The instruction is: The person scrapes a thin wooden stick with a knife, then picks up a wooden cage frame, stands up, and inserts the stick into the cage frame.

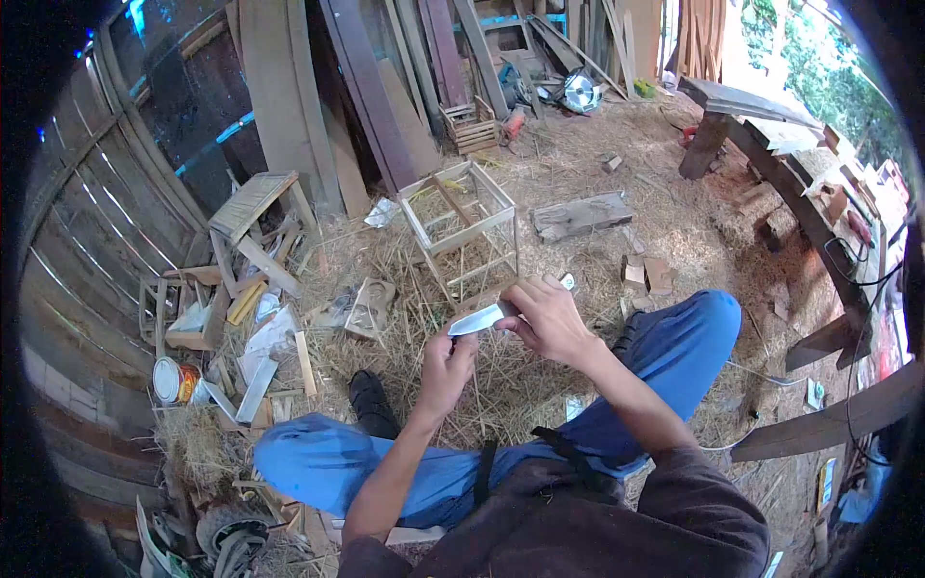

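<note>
A knife (pixel 478 320) with a broad, pale blade is held between my hands, above the straw-covered floor and in front of my lap. My right hand (pixel 551 320) is closed around its handle, and the pale butt end shows past the fingers. The blade slants down to the left. At its tip, my left hand (pixel 449 370) is closed, thumb and fingers pinched together against the blade. What lies inside that pinch is mostly hidden. Just beyond the hands stands a light wooden stool frame (pixel 469 233) with an open top.
A slatted stool (pixel 252 204) and wood scraps lie at left, near a tin can (pixel 175 380). A plank (pixel 581 217) rests on the straw. A circular saw (pixel 580 93) sits at the back. A heavy timber bench (pixel 771 173) with cables stands right. Boards lean against the back wall.
</note>
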`<state>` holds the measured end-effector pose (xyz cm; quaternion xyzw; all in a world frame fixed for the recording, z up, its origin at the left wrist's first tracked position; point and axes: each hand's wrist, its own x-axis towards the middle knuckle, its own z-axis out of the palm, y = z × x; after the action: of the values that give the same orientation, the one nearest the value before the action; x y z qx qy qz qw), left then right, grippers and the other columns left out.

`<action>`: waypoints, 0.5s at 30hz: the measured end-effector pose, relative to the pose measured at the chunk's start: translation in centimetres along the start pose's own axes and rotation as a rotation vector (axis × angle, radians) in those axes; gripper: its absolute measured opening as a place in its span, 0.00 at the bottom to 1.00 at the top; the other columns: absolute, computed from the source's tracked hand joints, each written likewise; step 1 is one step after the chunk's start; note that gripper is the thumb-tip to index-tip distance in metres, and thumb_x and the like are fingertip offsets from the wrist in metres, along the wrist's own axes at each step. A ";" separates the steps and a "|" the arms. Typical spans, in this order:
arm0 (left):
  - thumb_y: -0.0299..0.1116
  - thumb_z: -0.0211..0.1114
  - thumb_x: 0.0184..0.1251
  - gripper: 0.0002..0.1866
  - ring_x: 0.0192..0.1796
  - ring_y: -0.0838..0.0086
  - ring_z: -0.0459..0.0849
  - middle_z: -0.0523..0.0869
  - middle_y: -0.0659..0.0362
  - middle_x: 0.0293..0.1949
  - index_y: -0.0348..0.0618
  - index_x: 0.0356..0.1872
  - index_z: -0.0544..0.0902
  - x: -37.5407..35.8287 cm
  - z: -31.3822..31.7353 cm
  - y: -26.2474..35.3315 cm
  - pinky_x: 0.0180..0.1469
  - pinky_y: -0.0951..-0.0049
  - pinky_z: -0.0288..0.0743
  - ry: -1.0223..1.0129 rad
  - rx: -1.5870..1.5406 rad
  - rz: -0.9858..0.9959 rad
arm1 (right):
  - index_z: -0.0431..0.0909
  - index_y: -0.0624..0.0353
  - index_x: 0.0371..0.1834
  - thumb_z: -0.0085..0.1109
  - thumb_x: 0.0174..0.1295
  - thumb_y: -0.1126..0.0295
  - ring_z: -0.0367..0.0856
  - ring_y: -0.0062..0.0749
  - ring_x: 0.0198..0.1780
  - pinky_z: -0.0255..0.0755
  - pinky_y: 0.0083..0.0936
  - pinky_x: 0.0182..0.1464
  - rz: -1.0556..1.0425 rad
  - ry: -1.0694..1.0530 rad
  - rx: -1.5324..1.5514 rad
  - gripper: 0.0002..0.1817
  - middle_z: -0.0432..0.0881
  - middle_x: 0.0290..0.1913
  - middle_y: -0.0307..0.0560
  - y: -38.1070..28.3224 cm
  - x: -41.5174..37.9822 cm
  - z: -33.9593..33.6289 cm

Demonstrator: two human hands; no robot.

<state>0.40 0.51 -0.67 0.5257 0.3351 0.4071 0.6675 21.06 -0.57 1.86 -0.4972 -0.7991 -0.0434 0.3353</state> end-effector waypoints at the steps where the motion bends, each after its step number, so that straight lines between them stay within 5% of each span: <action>1: 0.33 0.56 0.78 0.10 0.21 0.91 0.61 0.68 0.72 0.25 0.42 0.52 0.78 0.1 -0.1 -0.1 0.20 0.85 0.53 0.001 0.014 -0.001 | 0.75 0.57 0.39 0.64 0.59 0.55 0.77 0.45 0.35 0.68 0.38 0.39 -0.001 0.000 -0.004 0.17 0.77 0.32 0.47 -0.2 0.1 -0.2; 5: 0.35 0.56 0.78 0.10 0.22 0.92 0.61 0.67 0.73 0.24 0.42 0.50 0.79 -0.2 0.3 1.3 0.21 0.85 0.53 -0.017 0.137 -0.010 | 0.75 0.59 0.40 0.62 0.64 0.61 0.79 0.50 0.33 0.70 0.41 0.35 0.140 0.103 -0.069 0.12 0.80 0.31 0.51 1.5 0.1 1.1; 7: 0.37 0.54 0.79 0.12 0.21 0.91 0.62 0.68 0.72 0.24 0.41 0.50 0.80 -1.5 1.1 -0.4 0.20 0.84 0.53 -0.042 0.202 0.039 | 0.76 0.61 0.41 0.58 0.66 0.65 0.81 0.53 0.33 0.72 0.45 0.35 0.559 0.295 -0.030 0.10 0.81 0.32 0.55 3.7 1.8 -2.2; 10: 0.39 0.53 0.80 0.13 0.21 0.90 0.62 0.69 0.71 0.24 0.42 0.49 0.79 -0.7 0.9 -0.3 0.21 0.83 0.54 -0.010 0.144 0.080 | 0.76 0.61 0.41 0.57 0.67 0.63 0.81 0.53 0.34 0.72 0.45 0.36 0.543 0.287 0.029 0.12 0.81 0.33 0.56 4.1 1.1 -3.4; 13: 0.38 0.54 0.79 0.12 0.21 0.89 0.61 0.70 0.70 0.26 0.44 0.53 0.76 -0.2 -0.1 0.4 0.21 0.85 0.54 0.020 -0.064 -0.066 | 0.75 0.61 0.45 0.59 0.66 0.60 0.80 0.54 0.37 0.72 0.44 0.40 0.286 0.060 0.129 0.15 0.80 0.33 0.56 0.2 -0.1 -0.4; 15: 0.40 0.53 0.80 0.13 0.22 0.85 0.66 0.72 0.68 0.25 0.40 0.48 0.79 0.2 -0.6 -0.9 0.23 0.79 0.58 0.073 0.113 -0.002 | 0.75 0.60 0.47 0.60 0.65 0.58 0.80 0.54 0.38 0.72 0.43 0.41 0.125 -0.012 0.214 0.16 0.80 0.34 0.55 -0.8 0.3 0.9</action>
<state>0.13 0.79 -1.67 0.5470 0.3822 0.4057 0.6246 19.92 -0.36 1.58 -0.5077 -0.7686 0.0660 0.3836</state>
